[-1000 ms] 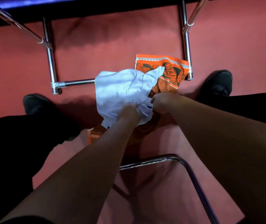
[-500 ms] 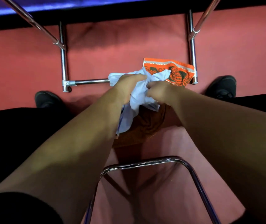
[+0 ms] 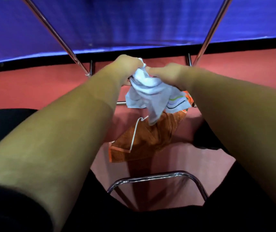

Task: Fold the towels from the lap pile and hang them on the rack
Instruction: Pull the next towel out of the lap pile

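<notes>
Red flooring (image 3: 33, 91) is seen below, and a purple-blue sheet (image 3: 133, 22) is spread across the background. Two bare forearms are extended forward from a seated person in black trousers (image 3: 3, 124). A white towel (image 3: 150, 96) is gripped at its bunched top by both hands: the left hand (image 3: 127, 66) is curled round it from one side and the right hand (image 3: 165, 72) is closed on it from the other. The towel is held up between the two slanted bars of the chrome rack (image 3: 55, 33). An orange patterned towel (image 3: 144, 139) is seen hanging beneath the white one, between the knees; what holds it cannot be told. A curved chrome tube (image 3: 150, 177) is seen lower down, near the lap
</notes>
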The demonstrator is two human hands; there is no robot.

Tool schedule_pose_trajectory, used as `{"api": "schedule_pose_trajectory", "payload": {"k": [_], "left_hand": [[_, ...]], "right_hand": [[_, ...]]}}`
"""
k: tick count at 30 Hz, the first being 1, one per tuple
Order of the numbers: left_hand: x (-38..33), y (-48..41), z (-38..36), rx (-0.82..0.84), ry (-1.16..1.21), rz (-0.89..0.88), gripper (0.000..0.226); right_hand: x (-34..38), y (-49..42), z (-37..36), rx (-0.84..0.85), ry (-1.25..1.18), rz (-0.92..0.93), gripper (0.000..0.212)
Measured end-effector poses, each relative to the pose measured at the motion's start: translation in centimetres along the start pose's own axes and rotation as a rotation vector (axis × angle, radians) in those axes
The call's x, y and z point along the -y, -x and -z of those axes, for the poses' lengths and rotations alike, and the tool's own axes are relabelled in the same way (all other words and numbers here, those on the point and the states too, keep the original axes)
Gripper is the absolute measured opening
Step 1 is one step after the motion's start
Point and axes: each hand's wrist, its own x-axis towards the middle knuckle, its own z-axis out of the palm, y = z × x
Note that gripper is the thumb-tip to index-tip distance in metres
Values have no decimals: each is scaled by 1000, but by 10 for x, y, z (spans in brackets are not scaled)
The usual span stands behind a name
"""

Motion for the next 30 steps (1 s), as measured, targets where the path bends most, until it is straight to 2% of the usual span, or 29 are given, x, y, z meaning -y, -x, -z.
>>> {"api": "schedule_pose_trajectory", "payload": {"k": [2, 5, 8, 11, 13, 14, 15, 17, 18, 21, 23, 26, 30], "left_hand": [[-21, 21, 12, -18, -34, -22, 6], [-44, 51, 35, -58, -94, -81, 18], [-61, 78, 53, -31, 24, -172, 19], [-71, 103, 64, -1, 110, -313, 24], [-71, 122, 63, -56, 164, -430, 10], [-69, 131, 62, -49, 235, -452, 10], [-66, 137, 60, -21, 285, -478, 15], [-58, 144, 55, 138, 253, -577, 12], [-55, 145, 55, 174, 189, -624, 13], [-50, 148, 55, 76, 188, -616, 19], [-46, 145, 58, -2, 193, -655, 25], [-49, 142, 69, -57, 172, -658, 24], [-57, 141, 77, -118, 196, -575, 26]], "right_hand": [[19, 22, 16, 105, 12, 50, 51], [45, 49, 31, 155, 24, 68, 41], [62, 79, 43, 194, -24, 54, 40], [62, 99, 45, 221, -190, 38, 26], [56, 99, 43, 137, -274, 60, 30], [56, 99, 40, 68, -278, 88, 35], [56, 100, 38, 0, -270, 121, 44], [59, 101, 33, -98, -220, 195, 66], [62, 102, 30, -97, -166, 225, 63], [69, 102, 21, -61, -43, 287, 32], [73, 99, 18, -62, -17, 312, 21], [78, 92, 21, -82, 24, 332, 23], [84, 90, 27, -14, -5, 387, 24]]}}
